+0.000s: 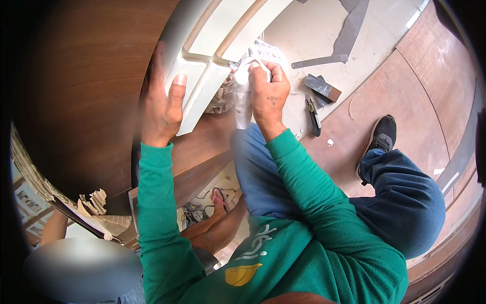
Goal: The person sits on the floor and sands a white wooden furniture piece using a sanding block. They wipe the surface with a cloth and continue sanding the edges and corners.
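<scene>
My left hand [163,102] lies with fingers spread against the edge of a white panel with wood strips [205,72], beside a large brown wood board [87,76]. Its thumb rests on the panel's pale face and its fingertips are blurred near the board. Pinched between the thumb and curled fingers of my right hand [269,95] is a white cloth or soft bag [243,91], which hangs down over my knee. A printed white piece [269,53] shows behind the fingers. Crumpled brown paper [222,98] sits between the panel and the white cloth.
On the floor at right lie a snap-off utility knife [313,116], a dark block [322,88], a metal strip [319,61] and grey laminate offcuts [351,32]. Brown sheets [395,83] cover the floor under my shoe. Another person's legs [214,230] and torn cardboard [95,212] are at lower left.
</scene>
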A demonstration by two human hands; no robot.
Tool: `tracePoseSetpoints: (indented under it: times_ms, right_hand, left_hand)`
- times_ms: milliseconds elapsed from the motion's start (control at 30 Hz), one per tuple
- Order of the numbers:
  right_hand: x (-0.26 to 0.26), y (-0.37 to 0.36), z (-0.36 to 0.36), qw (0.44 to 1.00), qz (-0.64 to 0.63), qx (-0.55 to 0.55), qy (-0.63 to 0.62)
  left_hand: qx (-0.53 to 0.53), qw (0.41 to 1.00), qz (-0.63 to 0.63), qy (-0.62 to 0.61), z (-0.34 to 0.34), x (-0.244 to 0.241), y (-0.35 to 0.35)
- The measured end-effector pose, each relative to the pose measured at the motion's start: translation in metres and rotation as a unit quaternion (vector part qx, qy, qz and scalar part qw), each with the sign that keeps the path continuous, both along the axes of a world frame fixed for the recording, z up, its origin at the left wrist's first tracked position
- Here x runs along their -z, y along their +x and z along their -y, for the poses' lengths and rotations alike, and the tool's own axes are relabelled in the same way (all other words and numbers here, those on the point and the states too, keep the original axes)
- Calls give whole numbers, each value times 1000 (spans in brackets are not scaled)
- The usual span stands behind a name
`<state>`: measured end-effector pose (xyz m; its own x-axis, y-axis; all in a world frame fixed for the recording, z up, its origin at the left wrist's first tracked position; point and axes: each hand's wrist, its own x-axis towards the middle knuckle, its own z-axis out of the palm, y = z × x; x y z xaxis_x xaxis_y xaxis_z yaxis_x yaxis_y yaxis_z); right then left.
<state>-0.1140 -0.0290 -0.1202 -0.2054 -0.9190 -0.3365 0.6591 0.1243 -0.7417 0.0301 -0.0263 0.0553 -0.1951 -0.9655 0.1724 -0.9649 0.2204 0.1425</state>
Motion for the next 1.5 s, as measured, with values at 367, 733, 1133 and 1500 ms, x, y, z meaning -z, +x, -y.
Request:
tracePoseSetpoints:
  times_ms: [367, 733, 1133, 1500]
  right_hand:
    - [-15, 19, -6, 996, -62, -19, -66]
    - [-27, 13, -6, 998, 3, -42, -47]
    - [-25, 13, 0, 993, -80, -26, -78]
    - [-21, 5, -1, 992, -95, -38, -74]
  left_hand:
    - [11, 1000, 19, -21, 1, 3, 1]
    - [-5, 1000, 1, -10, -2, 3, -2]
    - [2, 1000, 21, -11, 4, 0, 1]
    - [13, 1000, 11, -9, 0, 3, 0]
